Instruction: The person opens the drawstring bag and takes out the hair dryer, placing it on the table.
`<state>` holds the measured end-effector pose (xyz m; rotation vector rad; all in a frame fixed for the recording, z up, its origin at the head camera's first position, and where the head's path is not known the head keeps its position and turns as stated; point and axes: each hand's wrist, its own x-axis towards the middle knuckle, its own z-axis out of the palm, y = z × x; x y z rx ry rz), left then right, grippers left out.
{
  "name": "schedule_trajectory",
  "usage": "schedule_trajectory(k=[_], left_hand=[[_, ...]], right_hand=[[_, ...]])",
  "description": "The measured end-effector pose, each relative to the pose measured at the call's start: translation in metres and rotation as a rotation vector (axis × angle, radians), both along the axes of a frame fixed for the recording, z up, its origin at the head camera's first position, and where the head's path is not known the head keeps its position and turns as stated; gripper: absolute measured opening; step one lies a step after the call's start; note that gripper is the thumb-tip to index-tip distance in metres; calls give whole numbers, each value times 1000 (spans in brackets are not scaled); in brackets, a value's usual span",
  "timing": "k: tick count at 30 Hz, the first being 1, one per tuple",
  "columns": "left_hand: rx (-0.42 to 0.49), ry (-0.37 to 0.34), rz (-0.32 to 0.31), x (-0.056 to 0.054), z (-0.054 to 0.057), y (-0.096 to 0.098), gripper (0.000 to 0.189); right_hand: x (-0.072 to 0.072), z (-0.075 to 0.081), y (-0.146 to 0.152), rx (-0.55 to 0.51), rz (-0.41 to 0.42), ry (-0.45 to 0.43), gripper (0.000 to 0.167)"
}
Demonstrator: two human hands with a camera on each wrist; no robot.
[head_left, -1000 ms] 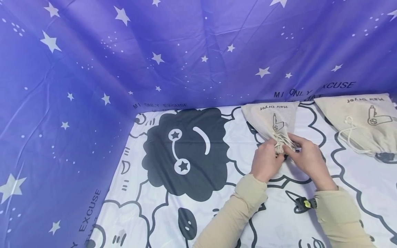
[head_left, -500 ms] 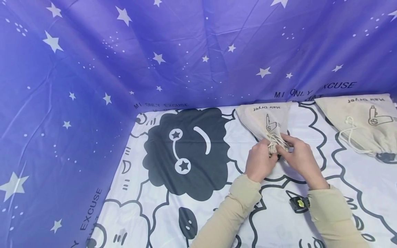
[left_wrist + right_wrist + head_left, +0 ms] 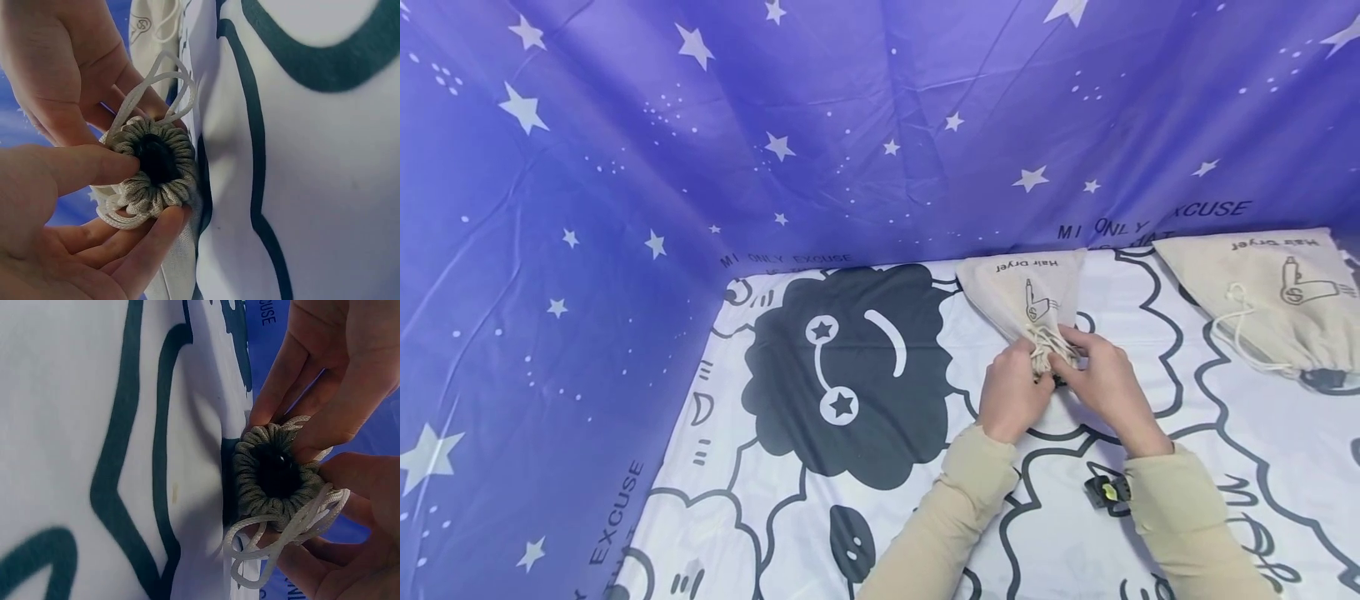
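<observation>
A cream drawstring bag [image 3: 1011, 275] with a printed hair dryer lies by the back of the cloth, its gathered mouth toward the person. My left hand [image 3: 1015, 387] pinches one side of that mouth, thumb at the rim and fingers beneath. On the other side my right hand [image 3: 1101, 379] pinches it the same way. In the left wrist view the puckered rim [image 3: 178, 147] rings a round opening with something dark inside. White drawcord loops [image 3: 269, 547] hang from the right hand's side in the right wrist view.
A second cream bag [image 3: 1255, 267] with the same print lies to the right, a dark end showing at its mouth. A black strap with a yellow-green mark [image 3: 1108, 493] is by the right sleeve. Starry blue fabric [image 3: 850, 125] rises behind and at left of the printed white cloth [image 3: 722, 467].
Both hands and the bag have shifted to the left along the cloth. The hands keep their pinch on its mouth. The second bag has stayed in place.
</observation>
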<state>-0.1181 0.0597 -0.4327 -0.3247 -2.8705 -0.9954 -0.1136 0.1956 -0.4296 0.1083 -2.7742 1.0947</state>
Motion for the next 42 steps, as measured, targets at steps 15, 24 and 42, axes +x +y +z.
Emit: schedule_trajectory(k=[15, 24, 42], left_hand=[[11, -3, 26, 2, 4, -14, 17], [17, -6, 18, 2, 4, -20, 18], [31, 10, 74, 2, 7, -43, 16]], right_hand=[[0, 6, -17, 17, 1, -48, 51], [1, 3, -24, 11, -6, -22, 50], [-6, 3, -48, -2, 25, -4, 47]])
